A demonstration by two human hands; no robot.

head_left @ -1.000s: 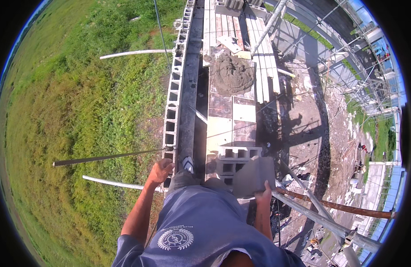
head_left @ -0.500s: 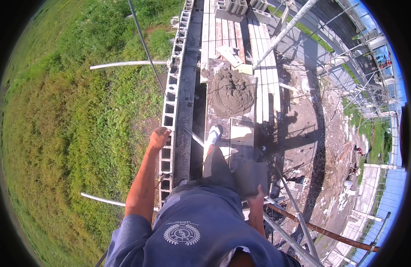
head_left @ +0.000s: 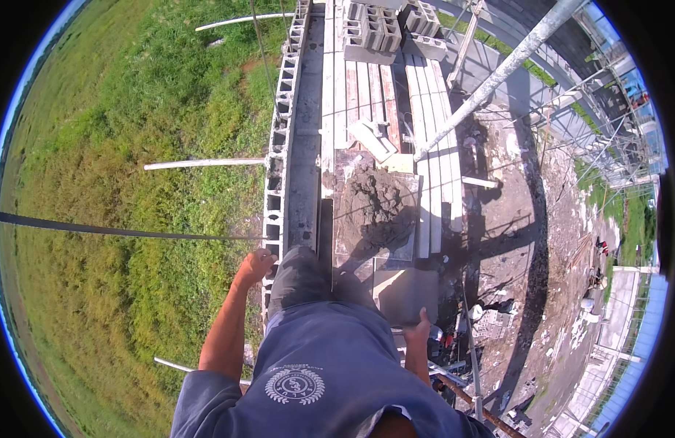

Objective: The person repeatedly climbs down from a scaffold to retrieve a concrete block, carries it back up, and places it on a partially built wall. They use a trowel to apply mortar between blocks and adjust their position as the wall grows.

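Observation:
My left hand (head_left: 258, 266) is curled over the outer edge of the hollow-block wall (head_left: 274, 206), a narrow row of grey blocks with open cells. My right hand (head_left: 418, 327) grips the near edge of a flat grey slab-like piece (head_left: 409, 296), low at my right side. The thumb lies against its face and the other fingers are hidden beneath it. Whether the piece is a board or a block's side I cannot tell. Ahead of me, a heap of wet grey mortar (head_left: 379, 208) lies on a board on the scaffold.
Planks (head_left: 436, 139) run forward, with stacked hollow blocks (head_left: 374, 31) at the far end. A slanting metal pole (head_left: 491, 84) stands right of the mortar. Grass (head_left: 133, 255) lies far below on the left, rubble ground (head_left: 509, 219) on the right. A dark gap (head_left: 325, 237) runs beside the walkway.
I have moved forward along the wall, so the mortar heap is nearer. My left hand stays at the wall's edge, and my right hand still carries the grey piece.

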